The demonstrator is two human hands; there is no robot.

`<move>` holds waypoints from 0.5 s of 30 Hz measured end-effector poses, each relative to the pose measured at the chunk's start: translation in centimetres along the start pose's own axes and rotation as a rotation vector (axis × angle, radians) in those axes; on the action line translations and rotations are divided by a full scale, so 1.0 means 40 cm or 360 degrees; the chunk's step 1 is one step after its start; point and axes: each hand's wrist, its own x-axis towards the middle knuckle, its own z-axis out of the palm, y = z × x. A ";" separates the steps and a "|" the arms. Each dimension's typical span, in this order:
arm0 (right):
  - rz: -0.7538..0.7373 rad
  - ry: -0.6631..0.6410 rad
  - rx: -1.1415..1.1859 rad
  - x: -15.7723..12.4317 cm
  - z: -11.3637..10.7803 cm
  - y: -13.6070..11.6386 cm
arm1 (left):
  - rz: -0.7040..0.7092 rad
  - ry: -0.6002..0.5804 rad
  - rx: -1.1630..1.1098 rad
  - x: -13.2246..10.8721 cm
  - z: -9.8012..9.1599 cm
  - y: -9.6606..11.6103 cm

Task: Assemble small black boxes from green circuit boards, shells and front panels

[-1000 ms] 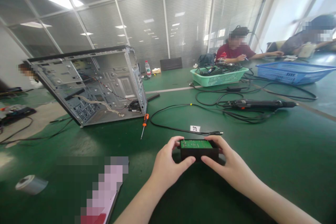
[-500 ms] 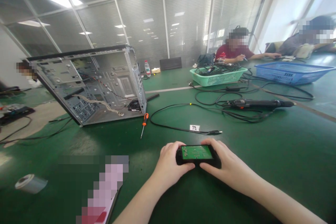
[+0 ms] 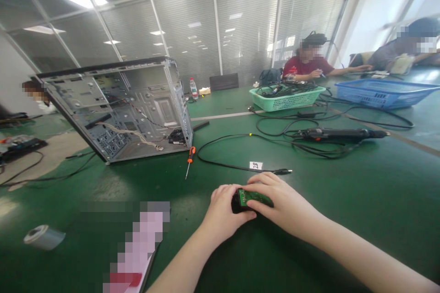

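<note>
While your left hand [image 3: 220, 213] clasps the near-left end of the small black plastic box with the green circuit board on top [image 3: 250, 200], your right hand [image 3: 283, 203] lies over its right side, fingers [image 3: 263, 179] curled across the board and gripping, so only a strip of green shows between your thumbs. It rests on the green table mat [image 3: 343, 201], pinned under both palms. Just beyond your right fingertips sits a small white paper tag [image 3: 255, 165] beside a thin black cable [image 3: 223, 165]; farther past your left fingers lies an orange-handled screwdriver [image 3: 189, 160], then the open grey metal computer case [image 3: 123, 110].
</note>
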 end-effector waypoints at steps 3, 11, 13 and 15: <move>0.0020 -0.0058 -0.0004 0.027 -0.006 -0.018 | -0.0001 -0.0006 0.0000 0.002 0.001 -0.003; 0.0107 -0.0030 0.0143 0.035 -0.034 -0.023 | 0.0030 -0.0004 0.0004 0.001 0.000 -0.010; 0.0127 0.0102 0.0289 0.040 -0.054 -0.027 | 0.0013 -0.0001 0.0020 0.002 0.001 -0.010; 0.0168 0.0293 0.0464 0.042 -0.086 -0.025 | -0.0009 -0.0008 0.0035 0.002 0.000 -0.008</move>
